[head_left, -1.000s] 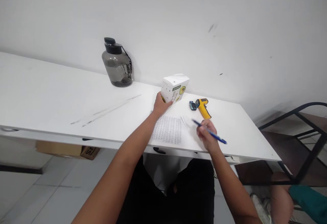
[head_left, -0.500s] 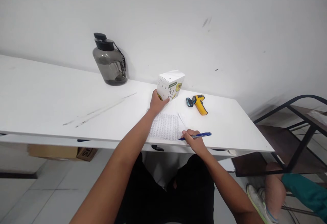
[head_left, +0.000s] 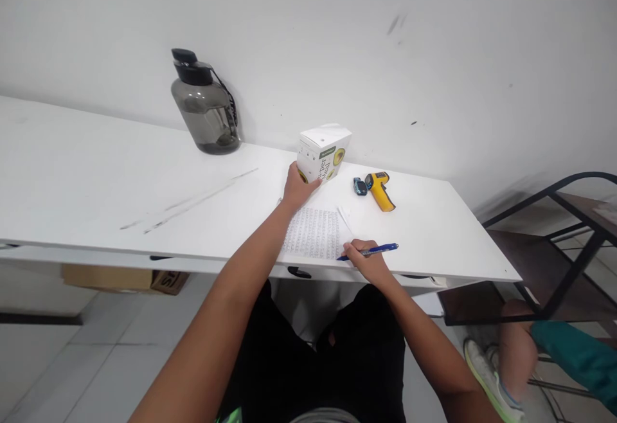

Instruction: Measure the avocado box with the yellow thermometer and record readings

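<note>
My left hand (head_left: 297, 188) grips the lower part of a white carton with avocado pictures (head_left: 322, 152), which stands upright near the wall. In my right hand (head_left: 365, 259) is a blue pen (head_left: 383, 249), its tip at the lower right corner of a sheet of paper (head_left: 312, 233). Rows of handwriting cover that sheet, which lies in front of the carton at the table's near edge. A yellow infrared thermometer (head_left: 380, 191) rests right of the carton, beside a small dark watch-like object (head_left: 360, 186).
A large grey water bottle (head_left: 206, 111) stands on the white table (head_left: 87, 172) by the wall, left of the carton. Below the table is a cardboard box (head_left: 110, 278). A dark metal-framed shelf (head_left: 554, 249) stands at right, with another person's leg (head_left: 515, 359) beneath it.
The view has shifted slightly, so the things on the table sit a little higher in the picture. Both hands keep their hold on the carton and the pen.
</note>
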`<state>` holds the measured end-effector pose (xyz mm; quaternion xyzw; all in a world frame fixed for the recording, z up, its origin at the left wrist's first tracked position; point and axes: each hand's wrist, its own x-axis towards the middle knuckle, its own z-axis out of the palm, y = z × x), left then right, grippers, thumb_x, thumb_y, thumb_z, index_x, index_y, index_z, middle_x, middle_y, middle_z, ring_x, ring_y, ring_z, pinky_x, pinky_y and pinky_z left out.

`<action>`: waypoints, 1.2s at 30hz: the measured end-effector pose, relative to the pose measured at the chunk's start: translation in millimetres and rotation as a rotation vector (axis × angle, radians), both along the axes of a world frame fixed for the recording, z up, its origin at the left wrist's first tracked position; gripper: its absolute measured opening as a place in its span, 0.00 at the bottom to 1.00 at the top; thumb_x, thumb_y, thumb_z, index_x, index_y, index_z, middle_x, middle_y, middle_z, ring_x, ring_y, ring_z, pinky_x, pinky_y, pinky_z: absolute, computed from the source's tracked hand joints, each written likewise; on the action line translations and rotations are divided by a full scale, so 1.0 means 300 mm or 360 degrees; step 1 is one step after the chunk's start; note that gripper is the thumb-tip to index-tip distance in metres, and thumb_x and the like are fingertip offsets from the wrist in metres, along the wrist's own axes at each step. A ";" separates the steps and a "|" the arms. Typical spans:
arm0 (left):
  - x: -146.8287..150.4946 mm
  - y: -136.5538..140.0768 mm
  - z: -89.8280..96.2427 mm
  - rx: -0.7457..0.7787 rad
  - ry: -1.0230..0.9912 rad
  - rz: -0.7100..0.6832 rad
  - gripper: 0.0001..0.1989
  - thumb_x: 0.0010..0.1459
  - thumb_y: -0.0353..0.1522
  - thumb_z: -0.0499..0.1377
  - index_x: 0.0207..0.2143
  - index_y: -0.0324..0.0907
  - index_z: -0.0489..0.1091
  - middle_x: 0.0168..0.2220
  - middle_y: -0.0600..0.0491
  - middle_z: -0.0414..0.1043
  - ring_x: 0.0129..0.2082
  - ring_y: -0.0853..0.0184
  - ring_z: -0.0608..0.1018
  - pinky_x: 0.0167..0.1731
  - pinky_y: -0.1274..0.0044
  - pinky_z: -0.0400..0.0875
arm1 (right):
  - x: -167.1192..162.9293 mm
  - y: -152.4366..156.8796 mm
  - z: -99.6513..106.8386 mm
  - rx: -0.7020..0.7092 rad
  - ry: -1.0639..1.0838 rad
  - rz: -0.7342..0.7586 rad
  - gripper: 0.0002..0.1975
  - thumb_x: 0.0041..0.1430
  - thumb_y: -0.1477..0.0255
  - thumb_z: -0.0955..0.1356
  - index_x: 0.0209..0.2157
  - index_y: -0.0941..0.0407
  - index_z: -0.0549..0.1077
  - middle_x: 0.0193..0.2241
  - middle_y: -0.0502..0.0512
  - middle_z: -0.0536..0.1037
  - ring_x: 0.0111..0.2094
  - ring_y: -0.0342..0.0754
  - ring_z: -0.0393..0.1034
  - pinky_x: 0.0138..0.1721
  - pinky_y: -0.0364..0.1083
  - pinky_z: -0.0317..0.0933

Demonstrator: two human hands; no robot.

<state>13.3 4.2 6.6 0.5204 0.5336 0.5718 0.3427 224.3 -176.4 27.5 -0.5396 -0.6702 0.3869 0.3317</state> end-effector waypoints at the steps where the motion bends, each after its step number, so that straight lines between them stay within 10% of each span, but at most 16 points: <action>1: 0.000 0.001 -0.002 0.0002 -0.0003 -0.0003 0.39 0.45 0.33 0.74 0.56 0.46 0.60 0.58 0.44 0.69 0.62 0.49 0.72 0.61 0.56 0.70 | 0.001 0.000 0.000 0.0003 0.0002 -0.0009 0.20 0.59 0.56 0.66 0.20 0.53 0.74 0.20 0.53 0.77 0.27 0.49 0.73 0.33 0.47 0.66; 36: 0.005 -0.026 0.035 -0.0073 -0.0008 -0.0015 0.40 0.45 0.32 0.74 0.58 0.46 0.59 0.60 0.43 0.68 0.63 0.47 0.71 0.63 0.52 0.68 | 0.002 -0.005 -0.001 0.0031 0.0004 -0.0112 0.21 0.58 0.55 0.66 0.18 0.53 0.70 0.19 0.52 0.73 0.26 0.48 0.70 0.31 0.46 0.65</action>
